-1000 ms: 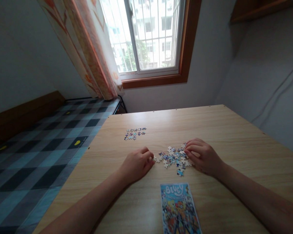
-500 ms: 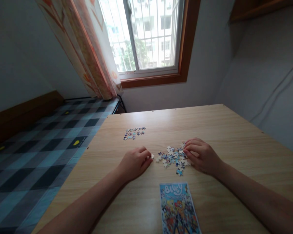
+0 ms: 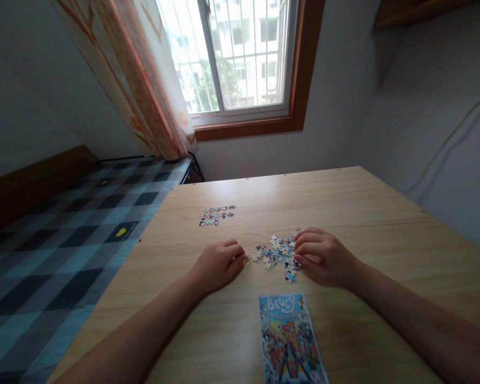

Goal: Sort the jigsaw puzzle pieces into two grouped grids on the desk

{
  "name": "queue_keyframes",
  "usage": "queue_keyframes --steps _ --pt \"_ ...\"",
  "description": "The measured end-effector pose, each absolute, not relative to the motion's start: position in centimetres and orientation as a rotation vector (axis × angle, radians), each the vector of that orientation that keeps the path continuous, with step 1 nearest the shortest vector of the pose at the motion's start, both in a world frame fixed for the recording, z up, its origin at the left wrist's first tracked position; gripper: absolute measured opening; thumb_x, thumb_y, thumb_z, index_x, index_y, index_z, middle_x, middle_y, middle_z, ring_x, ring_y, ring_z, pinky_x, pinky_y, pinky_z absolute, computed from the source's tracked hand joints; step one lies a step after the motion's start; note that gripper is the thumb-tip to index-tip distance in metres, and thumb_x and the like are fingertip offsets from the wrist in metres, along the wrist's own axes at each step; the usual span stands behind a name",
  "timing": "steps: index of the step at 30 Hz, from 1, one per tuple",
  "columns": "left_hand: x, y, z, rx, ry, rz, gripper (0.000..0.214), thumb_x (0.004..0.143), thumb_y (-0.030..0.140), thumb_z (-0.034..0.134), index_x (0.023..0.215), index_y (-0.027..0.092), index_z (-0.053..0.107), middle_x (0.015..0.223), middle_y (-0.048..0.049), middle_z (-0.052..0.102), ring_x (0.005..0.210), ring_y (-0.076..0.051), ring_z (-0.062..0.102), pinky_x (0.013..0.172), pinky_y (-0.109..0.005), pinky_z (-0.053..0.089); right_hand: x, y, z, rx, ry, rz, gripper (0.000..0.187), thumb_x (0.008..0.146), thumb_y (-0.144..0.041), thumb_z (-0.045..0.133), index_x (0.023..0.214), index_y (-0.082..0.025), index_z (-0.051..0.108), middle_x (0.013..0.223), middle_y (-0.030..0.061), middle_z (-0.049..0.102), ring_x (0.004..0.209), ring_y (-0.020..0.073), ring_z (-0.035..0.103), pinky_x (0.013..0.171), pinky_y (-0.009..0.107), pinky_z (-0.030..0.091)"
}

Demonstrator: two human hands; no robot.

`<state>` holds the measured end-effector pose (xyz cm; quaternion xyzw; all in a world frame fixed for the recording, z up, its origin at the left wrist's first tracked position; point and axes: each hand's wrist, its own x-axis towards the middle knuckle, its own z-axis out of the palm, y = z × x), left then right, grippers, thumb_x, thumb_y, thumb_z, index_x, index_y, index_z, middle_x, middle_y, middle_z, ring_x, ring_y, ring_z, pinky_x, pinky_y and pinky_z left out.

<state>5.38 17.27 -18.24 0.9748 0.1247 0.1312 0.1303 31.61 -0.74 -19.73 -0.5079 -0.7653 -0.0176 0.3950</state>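
Note:
A loose heap of jigsaw puzzle pieces [image 3: 278, 255], some blue-printed and some pale side up, lies between my hands on the wooden table [image 3: 368, 213]. At the heap's left edge, my left hand [image 3: 222, 266] pinches a small puzzle piece [image 3: 247, 260] between thumb and fingers, mostly hidden by the fingertips. My right hand [image 3: 326, 256] rests at the right side with bent fingers apart, fingertips touching pieces and covering part of the heap. Farther back on the left, a partly joined section of puzzle [image 3: 211, 216] lies flat in short rows.
Nearest me lies a Bluey picture sheet or box [image 3: 290, 341], its colourful printed side up. Left of the table stands a bed with a checked cover [image 3: 84, 234]. Behind are a barred window [image 3: 248, 58] and a patterned curtain [image 3: 140, 80].
My right hand has shifted left, its fingers now covering more of the heap's right edge. My left hand stays by the heap's left side. The whole view has moved slightly.

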Motion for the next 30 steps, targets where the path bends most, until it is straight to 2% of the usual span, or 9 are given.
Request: queue_keyframes --steps 5,8,11,16,23,30 --pt "5.5 17.5 -18.4 2.841 0.375 0.340 0.028 0.100 0.032 0.047 0.085 0.020 0.067 0.086 -0.0043 0.069 0.075 -0.015 0.063 0.067 -0.027 0.048 31.1 -1.2 -19.3 -1.281 -2.118 0.005 0.008 0.089 -0.026 0.065 0.091 -0.023 0.072 0.094 0.0045 0.073 0.099 0.0205 0.067 0.095 0.042 0.053" --pt "5.5 17.5 -18.5 2.844 0.427 0.329 0.028 0.100 0.033 0.047 0.089 0.020 0.069 0.088 -0.0042 0.069 0.074 -0.015 0.063 0.068 -0.028 0.049 31.3 -1.4 -19.5 -1.340 -2.197 -0.024 0.019 0.087 -0.027 0.067 0.105 -0.025 0.073 0.111 0.0059 0.073 0.115 0.0241 0.064 0.102 0.047 0.050" --pt "5.5 17.5 -18.5 2.850 0.425 0.328 0.026 0.099 0.033 0.047 0.102 0.021 0.070 0.093 -0.0048 0.070 0.076 -0.015 0.065 0.071 -0.030 0.052 31.6 -1.4 -19.8 -1.375 -2.236 -0.039 0.029 0.083 -0.023 0.068 0.112 -0.027 0.073 0.122 0.0064 0.070 0.125 0.0263 0.060 0.106 0.050 0.047" --pt "5.4 17.4 -18.6 2.868 0.287 0.330 0.030 0.099 0.029 0.047 0.117 0.023 0.070 0.104 -0.0068 0.071 0.089 -0.018 0.068 0.080 -0.033 0.055 31.6 -1.4 -20.1 -1.395 -2.239 -0.033 0.023 0.084 -0.022 0.068 0.105 -0.027 0.074 0.127 0.0060 0.069 0.131 0.0274 0.056 0.109 0.052 0.046" --pt "5.3 17.4 -18.4 2.902 0.208 0.286 0.030 0.100 0.030 0.048 0.119 0.028 0.072 0.097 -0.0049 0.068 0.083 -0.016 0.066 0.076 -0.030 0.053 31.4 -1.2 -20.2 -1.418 -2.174 -0.067 0.012 0.090 -0.025 0.066 0.098 -0.025 0.075 0.124 0.0065 0.071 0.126 0.0270 0.061 0.106 0.052 0.049" --pt "5.2 17.3 -18.2 2.936 0.174 0.274 0.033 0.101 0.032 0.047 0.122 0.029 0.073 0.098 -0.0058 0.066 0.081 -0.016 0.064 0.075 -0.030 0.053 31.8 -0.6 -20.8 -1.430 -1.957 -0.133 0.014 0.094 -0.019 0.061 0.094 -0.023 0.075 0.112 0.0070 0.074 0.120 0.0257 0.063 0.103 0.049 0.051"
